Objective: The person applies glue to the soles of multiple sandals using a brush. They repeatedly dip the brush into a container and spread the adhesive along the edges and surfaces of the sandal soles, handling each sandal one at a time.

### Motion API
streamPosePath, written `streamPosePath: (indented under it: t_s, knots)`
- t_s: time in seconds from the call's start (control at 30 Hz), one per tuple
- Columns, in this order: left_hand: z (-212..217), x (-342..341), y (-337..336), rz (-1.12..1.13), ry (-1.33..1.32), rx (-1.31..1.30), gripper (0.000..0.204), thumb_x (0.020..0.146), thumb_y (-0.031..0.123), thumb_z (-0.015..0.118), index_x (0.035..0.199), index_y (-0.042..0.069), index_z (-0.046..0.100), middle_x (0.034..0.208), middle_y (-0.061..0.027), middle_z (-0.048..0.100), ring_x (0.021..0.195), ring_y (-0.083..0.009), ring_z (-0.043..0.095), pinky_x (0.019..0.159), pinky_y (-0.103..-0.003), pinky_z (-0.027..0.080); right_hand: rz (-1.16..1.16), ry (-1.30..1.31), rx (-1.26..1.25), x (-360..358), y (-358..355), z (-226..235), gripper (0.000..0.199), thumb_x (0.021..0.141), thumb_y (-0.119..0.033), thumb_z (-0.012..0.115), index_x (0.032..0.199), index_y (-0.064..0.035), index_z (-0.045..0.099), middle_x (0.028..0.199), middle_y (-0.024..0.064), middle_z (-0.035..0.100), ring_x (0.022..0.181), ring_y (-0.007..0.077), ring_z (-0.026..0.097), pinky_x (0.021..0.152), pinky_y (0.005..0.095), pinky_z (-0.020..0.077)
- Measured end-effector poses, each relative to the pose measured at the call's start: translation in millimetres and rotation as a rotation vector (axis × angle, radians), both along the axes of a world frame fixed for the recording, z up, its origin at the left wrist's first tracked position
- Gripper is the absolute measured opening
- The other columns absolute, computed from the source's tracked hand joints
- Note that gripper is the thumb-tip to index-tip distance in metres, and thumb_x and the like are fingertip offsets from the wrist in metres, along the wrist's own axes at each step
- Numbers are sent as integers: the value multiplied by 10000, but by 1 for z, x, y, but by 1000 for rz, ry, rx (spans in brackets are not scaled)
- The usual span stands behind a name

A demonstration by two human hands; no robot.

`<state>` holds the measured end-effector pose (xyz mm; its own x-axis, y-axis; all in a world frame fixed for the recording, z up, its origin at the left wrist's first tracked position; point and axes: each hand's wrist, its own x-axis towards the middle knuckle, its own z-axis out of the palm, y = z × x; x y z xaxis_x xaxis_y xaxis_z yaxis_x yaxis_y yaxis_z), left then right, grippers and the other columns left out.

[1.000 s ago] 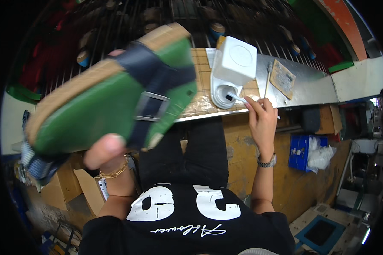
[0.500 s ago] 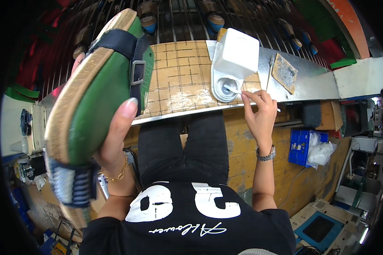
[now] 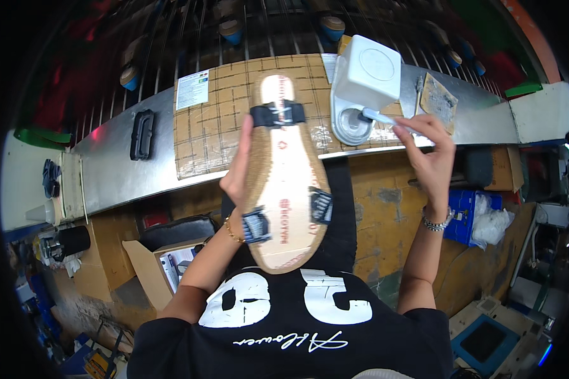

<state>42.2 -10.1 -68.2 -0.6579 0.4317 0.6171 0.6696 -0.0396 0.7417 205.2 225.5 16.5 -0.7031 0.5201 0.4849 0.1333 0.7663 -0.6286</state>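
My left hand [image 3: 237, 180] grips a sandal [image 3: 283, 183] by its left edge, over the near side of the bench. Its pale underside with red print faces up, framed by a brown fibre-textured rim, and dark strap ends are folded onto it. The green side is turned away. In my right hand [image 3: 431, 155], pinched between thumb and fingers, is a small brush [image 3: 384, 118] with a light handle and dark bristles. The bristles sit at the right rim of the round cup [image 3: 351, 131] at the foot of a white, box-shaped dispenser [image 3: 370, 71].
Brown gridded cardboard [image 3: 208, 142] covers part of the metal bench [image 3: 107, 170]. A black oblong frame-like piece [image 3: 143, 134] lies left, a stained square pad [image 3: 439, 101] right. Behind, shoes [image 3: 332, 28] rest on a rack of metal bars. A blue crate [image 3: 464, 218] stands low right.
The sandal has come rightward to the front of my body and turned from its green side to its pale underside. My right hand has drawn the brush up from inside the cup.
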Motion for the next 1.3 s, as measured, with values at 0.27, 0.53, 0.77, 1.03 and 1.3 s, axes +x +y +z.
streamPosePath:
  t_s: [0.27,0.53,0.77,1.03,1.3]
  knots:
    - [7,-2,22,-18,287,24,985,747,22,846,1522,-92,250,1489,-291,432,1122,-292,673,933,-306,569,97,255,96,-14,-56,47,259,722,5,821,961,-96,813,839,39,638,781,134,573,681,251,425]
    - [41,1,13,-13,439,114,479,886,91,698,1277,-155,571,1290,-426,540,1093,-386,693,839,-335,586,65,268,217,-34,-61,62,250,707,10,816,934,-95,815,808,24,614,743,123,556,659,238,406]
    - [50,-7,13,-27,606,177,434,884,37,677,1259,-157,577,1299,-448,516,1124,-419,669,861,-357,588,163,393,324,-38,-51,70,322,654,35,833,943,-106,819,848,43,625,748,122,568,618,225,415]
    - [64,0,1,-63,494,68,436,883,14,669,1273,-143,556,1309,-438,508,1138,-421,656,883,-370,586,254,285,310,-30,-51,79,309,659,72,802,943,-49,799,906,92,622,822,168,577,694,247,442]
    - [66,0,-1,-67,497,59,475,884,12,675,1308,-129,516,1332,-423,492,1150,-409,648,898,-363,576,322,189,313,-25,-47,87,281,671,86,770,934,-11,781,909,117,613,839,184,567,695,255,421]
